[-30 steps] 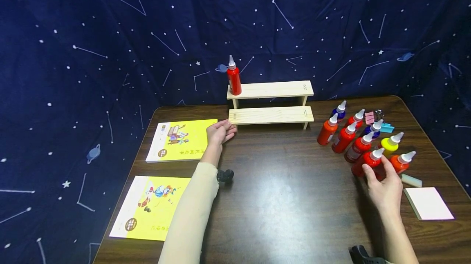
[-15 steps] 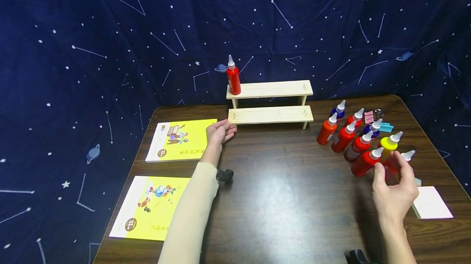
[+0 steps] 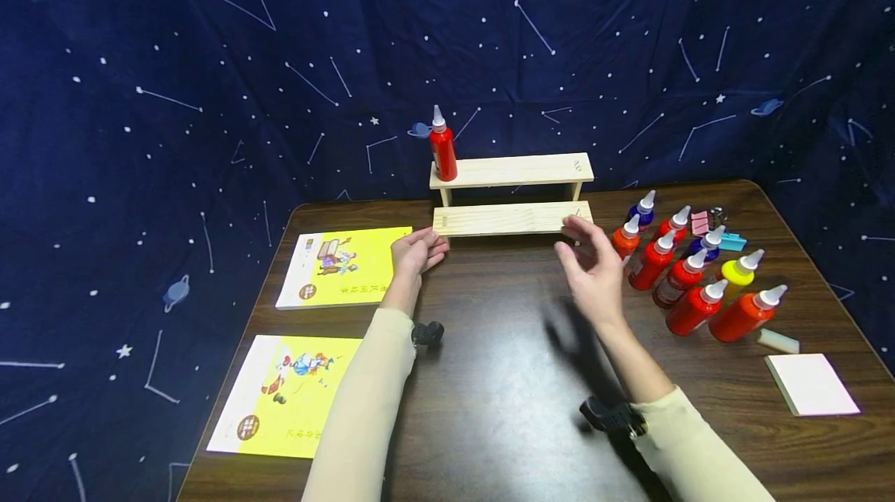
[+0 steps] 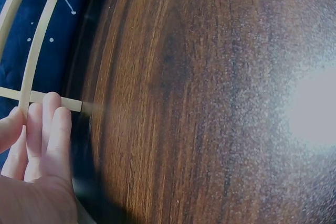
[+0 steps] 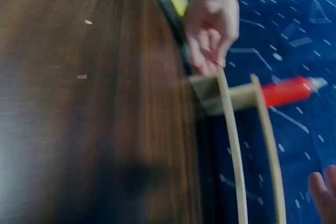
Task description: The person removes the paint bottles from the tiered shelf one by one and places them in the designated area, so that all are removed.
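Note:
A two-step wooden shelf (image 3: 513, 219) stands at the back of the table. One red squeeze bottle (image 3: 444, 154) with a white nozzle is upright on the left end of its upper step. My left hand (image 3: 414, 257) pinches the left end of the lower board; in the left wrist view, thumb and fingers (image 4: 51, 135) lie on either side of it. My right hand (image 3: 596, 273) is in the air by the board's right end, fingers loosely bent and holding nothing. Its fingertips (image 5: 320, 187) show apart from the shelf in the blurred right wrist view.
Several squeeze bottles, such as a yellow one (image 3: 738, 272) and an orange-red one (image 3: 743, 317), stand at the right. Near them lie clips (image 3: 731, 242), a pale short stick (image 3: 778, 341) and a note pad (image 3: 814, 384). Two yellow booklets (image 3: 356, 269) lie at the left.
My right hand has left the front red bottle, drawn back, then swung left to the shelf's right end. The bottles stand where they were. My left hand has stayed on the shelf.

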Motion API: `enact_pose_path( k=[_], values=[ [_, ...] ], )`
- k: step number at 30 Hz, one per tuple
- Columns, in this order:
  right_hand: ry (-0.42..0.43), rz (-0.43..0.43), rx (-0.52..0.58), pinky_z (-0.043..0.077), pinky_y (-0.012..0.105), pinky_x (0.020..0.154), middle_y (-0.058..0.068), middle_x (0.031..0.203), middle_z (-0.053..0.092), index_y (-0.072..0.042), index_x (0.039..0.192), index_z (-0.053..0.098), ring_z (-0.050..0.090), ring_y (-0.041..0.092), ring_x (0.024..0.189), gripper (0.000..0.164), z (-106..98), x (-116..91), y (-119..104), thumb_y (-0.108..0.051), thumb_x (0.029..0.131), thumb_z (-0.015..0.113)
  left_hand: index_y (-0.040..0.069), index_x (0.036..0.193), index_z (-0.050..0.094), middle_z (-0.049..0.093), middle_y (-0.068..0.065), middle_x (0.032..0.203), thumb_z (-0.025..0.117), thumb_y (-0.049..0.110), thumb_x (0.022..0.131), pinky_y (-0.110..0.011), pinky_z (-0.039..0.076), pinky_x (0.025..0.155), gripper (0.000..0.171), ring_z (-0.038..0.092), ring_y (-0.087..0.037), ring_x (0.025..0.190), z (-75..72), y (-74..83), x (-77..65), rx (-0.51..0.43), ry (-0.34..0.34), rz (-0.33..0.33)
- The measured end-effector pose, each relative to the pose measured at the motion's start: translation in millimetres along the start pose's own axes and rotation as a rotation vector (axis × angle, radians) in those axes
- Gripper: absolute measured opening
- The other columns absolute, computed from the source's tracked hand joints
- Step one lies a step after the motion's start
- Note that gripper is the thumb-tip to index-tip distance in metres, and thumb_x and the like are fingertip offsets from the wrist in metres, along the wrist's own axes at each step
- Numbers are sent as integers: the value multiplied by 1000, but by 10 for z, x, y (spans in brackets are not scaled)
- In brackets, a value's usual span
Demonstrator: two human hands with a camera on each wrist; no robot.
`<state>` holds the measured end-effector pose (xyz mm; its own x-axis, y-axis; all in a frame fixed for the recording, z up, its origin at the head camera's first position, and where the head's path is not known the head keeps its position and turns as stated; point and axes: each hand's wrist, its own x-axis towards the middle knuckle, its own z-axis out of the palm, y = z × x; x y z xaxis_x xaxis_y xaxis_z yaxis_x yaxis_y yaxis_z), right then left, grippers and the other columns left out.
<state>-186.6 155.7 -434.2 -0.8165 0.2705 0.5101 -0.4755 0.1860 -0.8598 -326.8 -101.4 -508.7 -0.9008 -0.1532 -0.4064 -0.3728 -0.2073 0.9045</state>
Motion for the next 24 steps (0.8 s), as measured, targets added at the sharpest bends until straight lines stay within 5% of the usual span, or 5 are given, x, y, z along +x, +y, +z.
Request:
enact_pose_path(
  k=[3, 9, 17, 24],
  values=[
    [-121, 86, 21, 55, 29, 86, 25, 122, 59, 8, 126, 54, 56, 43, 112, 40, 289, 271, 172, 4, 88, 63, 3, 118, 66, 71, -19, 103, 67, 12, 90, -35, 58, 78, 30, 70, -26, 91, 10, -7, 5, 4, -11, 2],
    [-297, 109, -91, 50, 44, 98, 22, 131, 55, 0, 137, 47, 54, 36, 120, 51, 870, 802, 497, -9, 90, 65, 3, 117, 67, 71, -19, 103, 68, 12, 90, -36, 58, 79, 29, 69, -29, 94, 12, -13, 5, -4, -1, 6],
    [-390, 167, -216, 40, 38, 108, 21, 146, 41, -2, 148, 29, 43, 33, 132, 69, 1414, 1335, 491, -17, 91, 65, 3, 117, 67, 71, -18, 101, 68, 12, 90, -38, 57, 81, 29, 69, -29, 94, 2, 2, -13, 0, -6, 12],
    [-446, 265, -333, 27, 33, 116, 14, 153, 33, -8, 153, 14, 35, 26, 139, 81, 1690, 1494, 391, -29, 93, 63, 2, 116, 67, 70, -20, 103, 68, 10, 89, -39, 57, 81, 28, 69, -30, 95, -1, -10, -7, -8, -5, 17]
  ],
)
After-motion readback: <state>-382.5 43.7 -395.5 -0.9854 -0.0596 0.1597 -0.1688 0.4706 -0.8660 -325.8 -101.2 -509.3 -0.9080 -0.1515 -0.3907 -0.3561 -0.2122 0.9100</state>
